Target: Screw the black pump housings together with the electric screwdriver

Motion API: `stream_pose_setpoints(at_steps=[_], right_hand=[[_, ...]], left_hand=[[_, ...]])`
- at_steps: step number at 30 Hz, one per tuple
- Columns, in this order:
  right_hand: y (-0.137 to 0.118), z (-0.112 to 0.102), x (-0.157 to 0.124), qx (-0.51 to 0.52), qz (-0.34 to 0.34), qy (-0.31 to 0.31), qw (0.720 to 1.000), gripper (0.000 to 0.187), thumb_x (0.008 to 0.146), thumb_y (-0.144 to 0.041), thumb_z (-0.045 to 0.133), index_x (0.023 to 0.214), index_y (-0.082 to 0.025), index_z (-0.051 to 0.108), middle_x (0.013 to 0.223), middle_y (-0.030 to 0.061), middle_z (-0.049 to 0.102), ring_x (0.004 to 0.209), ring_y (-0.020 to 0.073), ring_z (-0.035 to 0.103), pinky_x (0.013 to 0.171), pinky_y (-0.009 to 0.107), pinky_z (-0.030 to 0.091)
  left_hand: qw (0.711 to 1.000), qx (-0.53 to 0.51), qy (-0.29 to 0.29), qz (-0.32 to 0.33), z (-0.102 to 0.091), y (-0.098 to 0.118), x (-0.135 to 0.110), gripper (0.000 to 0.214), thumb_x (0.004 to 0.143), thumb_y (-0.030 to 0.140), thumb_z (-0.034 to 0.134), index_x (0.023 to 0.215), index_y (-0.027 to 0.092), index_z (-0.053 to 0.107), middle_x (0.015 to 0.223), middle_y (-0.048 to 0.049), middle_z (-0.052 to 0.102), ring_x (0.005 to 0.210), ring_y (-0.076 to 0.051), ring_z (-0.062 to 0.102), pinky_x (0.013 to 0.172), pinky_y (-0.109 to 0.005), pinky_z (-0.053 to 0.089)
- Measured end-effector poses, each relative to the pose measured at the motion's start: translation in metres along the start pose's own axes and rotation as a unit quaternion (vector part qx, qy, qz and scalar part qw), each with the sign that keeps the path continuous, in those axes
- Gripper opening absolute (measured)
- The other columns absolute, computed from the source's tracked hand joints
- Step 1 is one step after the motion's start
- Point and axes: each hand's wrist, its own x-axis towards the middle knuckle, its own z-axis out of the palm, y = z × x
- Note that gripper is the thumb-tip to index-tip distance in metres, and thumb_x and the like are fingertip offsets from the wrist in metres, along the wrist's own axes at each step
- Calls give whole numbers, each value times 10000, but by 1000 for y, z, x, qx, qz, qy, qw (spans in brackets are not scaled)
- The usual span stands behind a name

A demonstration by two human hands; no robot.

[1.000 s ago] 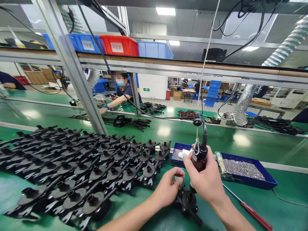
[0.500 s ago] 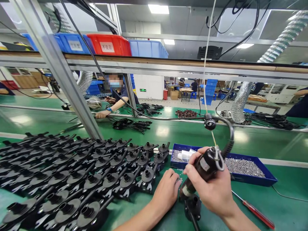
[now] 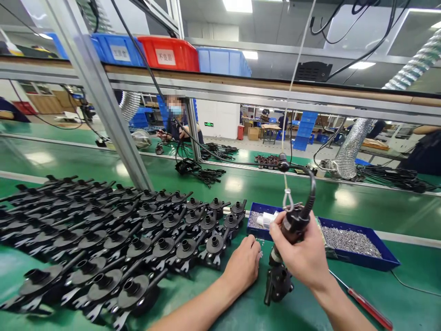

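My right hand [image 3: 306, 257] is wrapped round a dark electric screwdriver [image 3: 292, 230], held nearly upright and tied to a cord from above. Its lower end meets a small black plastic housing [image 3: 279, 284] on the green bench; the bit is hidden. To the left, my left hand [image 3: 243, 261] rests on the bench with its fingers curled together. A few tiny shiny nuts or washers [image 3: 261, 241] lie by those fingertips. Whatever the fingers pinch, if anything, cannot be seen. Rows of similar black housings with round discs and metal forks [image 3: 161, 247] cover the bench at left.
Behind my hands stands a blue tray [image 3: 365, 259] with many small screws and a white roll. A red-handled screwdriver [image 3: 370, 308] lies at right. Across the bench, a masked person [image 3: 177, 124] works by black cables [image 3: 201, 172]. A metal post [image 3: 99, 92] rises at left.
The screwdriver has come more upright, and the housing beneath it has turned, its arm now towards the lower left. My left hand stays by the nuts. The person opposite has drawn an arm back.
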Motion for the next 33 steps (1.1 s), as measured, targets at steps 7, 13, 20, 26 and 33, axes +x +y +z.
stream_pose_setpoints(at_steps=[7, 13, 20, 26, 33], right_hand=[[-14, -16, 8, 44, 0, 38, 998, 336, 930, -346, 815, 1162, -264, 586, 861, -15, 725, 663, 166, 685, 624, 272, 618], [-19, -18, 7, 52, 7, 23, 998, 332, 941, -351, 816, 1164, -272, 583, 875, -12, 726, 682, 171, 708, 622, 267, 620], [-16, -14, 4, 78, 16, -25, 997, 304, 974, -350, 779, 1160, -261, 557, 878, -5, 697, 672, 184, 707, 591, 288, 585], [-11, -13, 4, 88, 12, -56, 994, 277, 997, -298, 748, 1190, -270, 552, 912, -5, 695, 716, 181, 710, 660, 303, 600], [-12, -14, 4, 77, 10, -57, 995, 250, 984, -291, 743, 1154, -264, 560, 891, -4, 700, 695, 182, 701, 648, 305, 602]], left_hand=[[999, 34, -12, -9, 6, -4, 6, 228, 1049, 116, 456, 975, 174, 664, 1135, -106, 647, 1037, -252, 636, 932, -387, 553], [999, 48, -12, -4, 12, -9, 5, 252, 1052, 73, 401, 1015, 161, 635, 1145, -123, 643, 1068, -292, 604, 940, -429, 524], [999, 42, -11, 0, 0, 3, -11, 283, 1062, 75, 350, 1022, 182, 609, 1093, -99, 641, 996, -264, 610, 898, -405, 530], [1000, -6, -3, -12, -10, 5, -14, 276, 1013, 44, 433, 988, 177, 674, 1099, -93, 624, 1044, -248, 616, 915, -360, 538], [1000, 4, -15, -5, -6, 11, -8, 279, 988, 98, 519, 839, 198, 732, 1110, -92, 610, 1066, -256, 600, 854, -348, 525]])
